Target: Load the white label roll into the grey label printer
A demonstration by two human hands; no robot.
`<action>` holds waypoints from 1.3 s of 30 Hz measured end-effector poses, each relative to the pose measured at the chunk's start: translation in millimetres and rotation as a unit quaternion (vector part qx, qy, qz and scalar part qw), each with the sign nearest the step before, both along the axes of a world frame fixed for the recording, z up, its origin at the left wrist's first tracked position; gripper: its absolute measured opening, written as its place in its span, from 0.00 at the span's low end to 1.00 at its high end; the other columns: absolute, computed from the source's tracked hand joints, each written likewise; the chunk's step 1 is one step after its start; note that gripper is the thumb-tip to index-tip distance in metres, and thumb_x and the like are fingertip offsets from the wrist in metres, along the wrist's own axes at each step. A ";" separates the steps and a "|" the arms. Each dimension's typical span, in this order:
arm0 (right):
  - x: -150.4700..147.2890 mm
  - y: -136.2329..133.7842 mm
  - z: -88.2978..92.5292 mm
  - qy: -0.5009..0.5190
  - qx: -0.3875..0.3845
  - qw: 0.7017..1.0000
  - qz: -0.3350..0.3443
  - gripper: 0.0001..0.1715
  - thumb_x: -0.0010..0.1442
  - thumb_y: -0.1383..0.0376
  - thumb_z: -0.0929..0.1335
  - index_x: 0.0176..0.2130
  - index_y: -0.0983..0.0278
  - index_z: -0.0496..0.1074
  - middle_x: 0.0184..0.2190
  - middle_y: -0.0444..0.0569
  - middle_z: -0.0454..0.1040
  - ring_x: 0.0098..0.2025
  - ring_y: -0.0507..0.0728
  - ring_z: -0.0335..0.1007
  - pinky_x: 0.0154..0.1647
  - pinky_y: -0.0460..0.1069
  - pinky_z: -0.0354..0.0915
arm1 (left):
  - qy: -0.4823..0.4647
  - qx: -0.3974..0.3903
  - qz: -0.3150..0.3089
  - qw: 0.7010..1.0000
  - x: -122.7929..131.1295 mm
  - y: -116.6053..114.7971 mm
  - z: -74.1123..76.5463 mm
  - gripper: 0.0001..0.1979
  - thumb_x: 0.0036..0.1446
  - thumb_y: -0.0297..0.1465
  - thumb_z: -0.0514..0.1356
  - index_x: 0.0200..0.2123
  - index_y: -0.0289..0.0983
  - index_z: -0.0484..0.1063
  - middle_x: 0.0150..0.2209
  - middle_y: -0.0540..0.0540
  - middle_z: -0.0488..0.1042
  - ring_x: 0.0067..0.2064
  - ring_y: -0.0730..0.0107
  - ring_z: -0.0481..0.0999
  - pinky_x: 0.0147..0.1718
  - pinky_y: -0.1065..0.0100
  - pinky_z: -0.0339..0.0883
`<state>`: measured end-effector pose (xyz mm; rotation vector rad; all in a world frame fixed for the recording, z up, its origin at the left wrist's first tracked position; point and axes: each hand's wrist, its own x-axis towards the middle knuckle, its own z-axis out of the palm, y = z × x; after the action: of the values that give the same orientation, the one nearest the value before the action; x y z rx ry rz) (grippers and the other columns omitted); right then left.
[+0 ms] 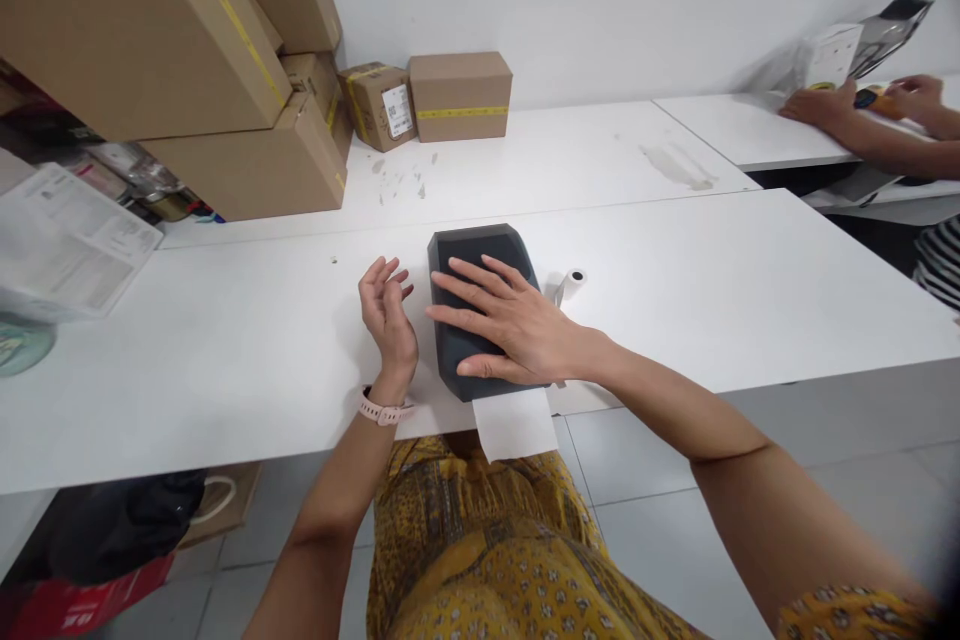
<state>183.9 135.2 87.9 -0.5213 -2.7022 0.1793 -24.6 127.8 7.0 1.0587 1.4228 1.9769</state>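
Note:
A dark, box-shaped device that looks like a label printer lies on the white table in front of me. My right hand rests on top of it, palm down with the fingers spread. From its near side a blank white slip of paper hangs over the table edge. My left hand is just left of the device, apart from it, fingers loosely bent and holding nothing. Right of the device a small white paper roll is on the table.
Stacked cardboard boxes fill the left back. Two smaller taped boxes stand by the wall. A plastic-wrapped packet lies far left. At the right, another person's hands work at a neighbouring table beside a bagged item.

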 end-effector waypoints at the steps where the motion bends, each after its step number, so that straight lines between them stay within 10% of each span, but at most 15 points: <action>1: 1.0 -1.6 0.3 0.011 -0.013 1.000 -0.026 0.39 0.72 0.44 0.65 0.73 0.57 0.63 0.78 0.55 0.55 0.81 0.67 0.43 0.80 0.71 0.46 | 0.003 -0.002 0.000 1.000 -0.2 0.8 0.3 0.20 0.68 0.42 0.58 0.59 0.42 0.70 0.61 0.37 0.76 0.56 0.58 0.81 0.53 0.56 0.76; 7: 13.4 -22.1 -14.4 0.143 -0.095 0.977 -0.131 0.25 0.76 0.57 0.60 0.66 0.55 0.71 0.70 0.50 0.71 0.76 0.63 0.60 0.77 0.70 0.53 | 0.016 -0.015 -0.008 1.000 5.4 -12.7 4.8 0.21 0.68 0.45 0.59 0.60 0.44 0.70 0.62 0.38 0.76 0.57 0.56 0.80 0.54 0.54 0.77; 13: 18.7 -49.4 -45.5 0.292 -0.114 0.927 -0.206 0.22 0.75 0.60 0.60 0.53 0.52 0.81 0.59 0.47 0.82 0.70 0.65 0.70 0.76 0.72 0.54 | 0.023 -0.031 0.024 0.999 35.2 -119.4 -11.7 0.10 0.71 0.38 0.57 0.50 0.46 0.75 0.50 0.45 0.80 0.46 0.62 0.82 0.41 0.61 0.78; 17: 18.1 -52.8 -54.3 0.328 -0.125 0.912 -0.211 0.25 0.75 0.54 0.58 0.49 0.51 0.83 0.56 0.47 0.84 0.68 0.65 0.71 0.77 0.72 0.53 | 0.058 -0.149 -0.192 0.968 41.2 -174.6 -19.0 0.16 0.72 0.41 0.56 0.34 0.42 0.77 0.30 0.49 0.77 0.29 0.69 0.75 0.30 0.67 0.70; 22: 19.1 -52.0 -57.2 0.320 -0.157 0.908 -0.221 0.36 0.75 0.45 0.51 0.49 0.49 0.83 0.57 0.45 0.82 0.70 0.65 0.69 0.79 0.71 0.48 | -0.026 -0.307 -0.407 0.860 45.5 -161.5 -7.5 0.28 0.66 0.56 0.57 0.25 0.39 0.69 0.21 0.50 0.68 0.21 0.73 0.66 0.22 0.68 0.60; 39: 16.2 -49.5 -58.8 0.372 -0.085 0.907 -0.180 0.24 0.78 0.57 0.58 0.50 0.52 0.82 0.54 0.44 0.84 0.63 0.61 0.75 0.74 0.68 0.59 | 0.073 -0.279 -0.432 0.855 43.3 -154.5 -3.0 0.30 0.70 0.52 0.54 0.23 0.40 0.53 0.22 0.55 0.49 0.25 0.76 0.49 0.26 0.67 0.43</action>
<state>200.0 85.7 29.1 -0.7984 -1.8228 0.4165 18.7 -26.7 4.0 1.2595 1.1576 0.7926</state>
